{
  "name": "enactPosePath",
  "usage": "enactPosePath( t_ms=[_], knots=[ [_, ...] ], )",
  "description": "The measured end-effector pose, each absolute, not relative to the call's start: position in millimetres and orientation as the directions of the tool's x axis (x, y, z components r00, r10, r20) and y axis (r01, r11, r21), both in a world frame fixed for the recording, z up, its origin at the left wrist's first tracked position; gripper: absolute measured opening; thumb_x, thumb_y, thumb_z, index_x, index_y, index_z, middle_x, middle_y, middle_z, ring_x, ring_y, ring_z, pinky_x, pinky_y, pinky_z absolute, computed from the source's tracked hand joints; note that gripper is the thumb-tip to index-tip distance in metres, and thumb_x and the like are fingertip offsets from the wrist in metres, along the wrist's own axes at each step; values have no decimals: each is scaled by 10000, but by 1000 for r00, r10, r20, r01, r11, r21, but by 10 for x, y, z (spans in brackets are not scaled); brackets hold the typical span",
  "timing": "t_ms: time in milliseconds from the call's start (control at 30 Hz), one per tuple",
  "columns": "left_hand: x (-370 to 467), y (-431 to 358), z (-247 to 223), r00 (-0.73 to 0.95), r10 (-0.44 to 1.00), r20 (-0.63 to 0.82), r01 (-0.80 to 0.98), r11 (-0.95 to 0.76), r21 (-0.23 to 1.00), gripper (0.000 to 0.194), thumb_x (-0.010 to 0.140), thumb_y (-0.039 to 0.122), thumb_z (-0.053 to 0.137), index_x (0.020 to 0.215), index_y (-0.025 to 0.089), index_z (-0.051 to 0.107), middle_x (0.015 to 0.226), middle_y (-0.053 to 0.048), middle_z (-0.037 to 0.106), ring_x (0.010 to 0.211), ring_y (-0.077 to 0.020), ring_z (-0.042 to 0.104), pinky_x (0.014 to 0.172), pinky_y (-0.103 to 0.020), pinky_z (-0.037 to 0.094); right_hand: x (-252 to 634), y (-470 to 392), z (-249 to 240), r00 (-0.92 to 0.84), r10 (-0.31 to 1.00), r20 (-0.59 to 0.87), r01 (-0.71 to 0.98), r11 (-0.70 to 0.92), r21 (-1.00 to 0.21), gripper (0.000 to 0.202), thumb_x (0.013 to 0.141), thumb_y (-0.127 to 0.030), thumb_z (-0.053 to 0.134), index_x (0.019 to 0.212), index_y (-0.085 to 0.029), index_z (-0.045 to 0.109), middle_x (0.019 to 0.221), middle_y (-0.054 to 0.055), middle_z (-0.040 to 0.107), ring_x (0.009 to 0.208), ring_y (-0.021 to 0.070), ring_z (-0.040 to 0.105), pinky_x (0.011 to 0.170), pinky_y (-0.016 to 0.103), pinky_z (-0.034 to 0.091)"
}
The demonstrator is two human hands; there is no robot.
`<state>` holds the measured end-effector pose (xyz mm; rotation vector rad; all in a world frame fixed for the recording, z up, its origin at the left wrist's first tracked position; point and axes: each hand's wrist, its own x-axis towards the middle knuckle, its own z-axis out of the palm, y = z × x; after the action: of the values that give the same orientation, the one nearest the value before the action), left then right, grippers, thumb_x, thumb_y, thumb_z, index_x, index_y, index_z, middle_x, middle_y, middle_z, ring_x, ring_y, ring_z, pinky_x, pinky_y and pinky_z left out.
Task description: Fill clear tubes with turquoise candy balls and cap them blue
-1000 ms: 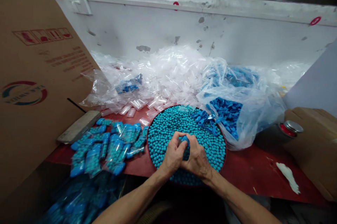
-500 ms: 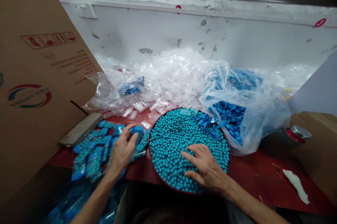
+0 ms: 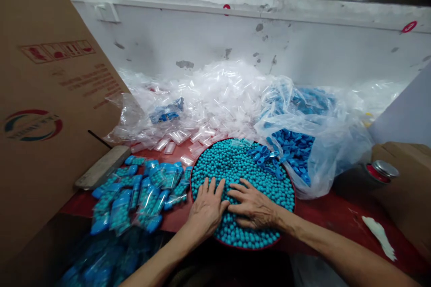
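Observation:
A round red-rimmed tray (image 3: 243,247) full of small teal beads (image 3: 215,156) is in front of me. My left hand (image 3: 208,206) lies on the beads at the left, fingers stretched out and apart. Beside it, my right hand (image 3: 252,206) rests palm down on the beads, its fingers spread and pointing left. Nothing shows in either hand, though the palms are hidden. Several blue plastic pieces (image 3: 264,156) lie on the beads near the tray's upper right. Left of the tray are small clear packs (image 3: 120,210) with blue caps and teal beads inside.
A heap of clear plastic tubes (image 3: 229,94) lies against the wall. An open plastic bag (image 3: 336,143) holds many blue pieces. A large cardboard box (image 3: 67,94) and a grey block (image 3: 104,166) stand left; a lidded container (image 3: 384,170) is right. More packs (image 3: 97,255) lie below the table edge.
My left hand has moved right from the pile of packs onto the beads, and a pack now lies where it was. My right hand has shifted slightly and lies flatter on the beads.

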<state>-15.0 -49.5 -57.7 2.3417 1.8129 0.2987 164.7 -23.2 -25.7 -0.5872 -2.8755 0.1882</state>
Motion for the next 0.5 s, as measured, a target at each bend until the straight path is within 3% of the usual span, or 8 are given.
enactPosePath(
  t_ms=[233, 367, 500],
  knots=[
    [115, -224, -443, 211, 976, 61, 889, -217, 403, 407, 841, 252, 296, 1227, 192, 411, 1226, -122, 452, 1137, -269, 388, 936, -446, 315, 1730, 114, -416, -838, 510, 195, 489, 860, -146, 313, 713, -270, 553, 1023, -238, 571, 1158, 89, 487, 1143, 263, 347, 943, 519, 218],
    [33, -219, -263, 158, 961, 225, 885, -239, 400, 391, 824, 167, 308, 1173, 251, 462, 1203, -67, 478, 1022, -233, 464, 865, -381, 380, 1805, 135, -421, -731, 658, 181, 648, 752, -119, 447, 693, -247, 562, 1137, -263, 513, 1219, 111, 447, 1172, 317, 314, 909, 578, 224],
    [-494, -195, -269, 14, 921, 390, 909, -174, 380, 383, 820, 127, 293, 1151, 177, 479, 1144, -93, 516, 1049, -212, 445, 906, -357, 350, 1906, -3, -420, -626, 729, 277, 728, 674, -126, 385, 772, -210, 470, 1151, -269, 503, 1207, 114, 455, 1152, 290, 364, 899, 543, 286]
  ],
)
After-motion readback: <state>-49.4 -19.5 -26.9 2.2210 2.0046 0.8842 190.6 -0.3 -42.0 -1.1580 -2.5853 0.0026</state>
